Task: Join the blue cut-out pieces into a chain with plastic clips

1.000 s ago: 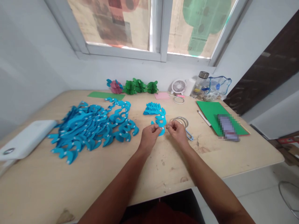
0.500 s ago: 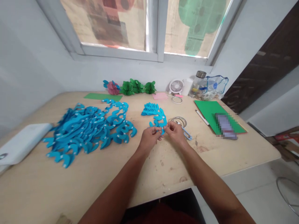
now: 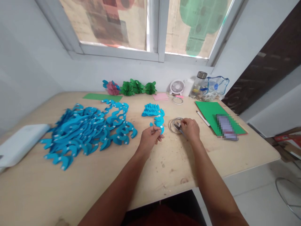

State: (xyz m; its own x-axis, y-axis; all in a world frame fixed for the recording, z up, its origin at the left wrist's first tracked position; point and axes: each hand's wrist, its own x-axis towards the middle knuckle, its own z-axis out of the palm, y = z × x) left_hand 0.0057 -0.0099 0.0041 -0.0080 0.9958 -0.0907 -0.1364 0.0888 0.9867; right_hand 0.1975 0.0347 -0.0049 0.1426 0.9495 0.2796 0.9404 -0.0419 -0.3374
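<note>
My left hand (image 3: 150,138) pinches a curved blue paper piece (image 3: 162,129) bearing a small white square. This piece adjoins other curved blue pieces, which lead back to a tight row of blue paper pieces (image 3: 150,110). My right hand (image 3: 190,128) is closed, thumb and fingers together, over thin round rings (image 3: 172,128) and a tool with a dark tip (image 3: 178,125). Whether its fingers grip anything is hidden. A large heap of blue paper pieces (image 3: 82,128) with white squares lies left of my hands.
Green paper flowers (image 3: 136,86) and a small white fan (image 3: 177,87) stand by the wall. A glass bottle (image 3: 198,84) is at the back right. Right of my hands lie a white pen (image 3: 203,118), green sheets (image 3: 207,110) and a phone (image 3: 226,127). A white device (image 3: 23,142) sits far left.
My right hand has left the blue paper and moved right, onto the rings and tool. My left hand has kept its pinch on the blue paper piece.
</note>
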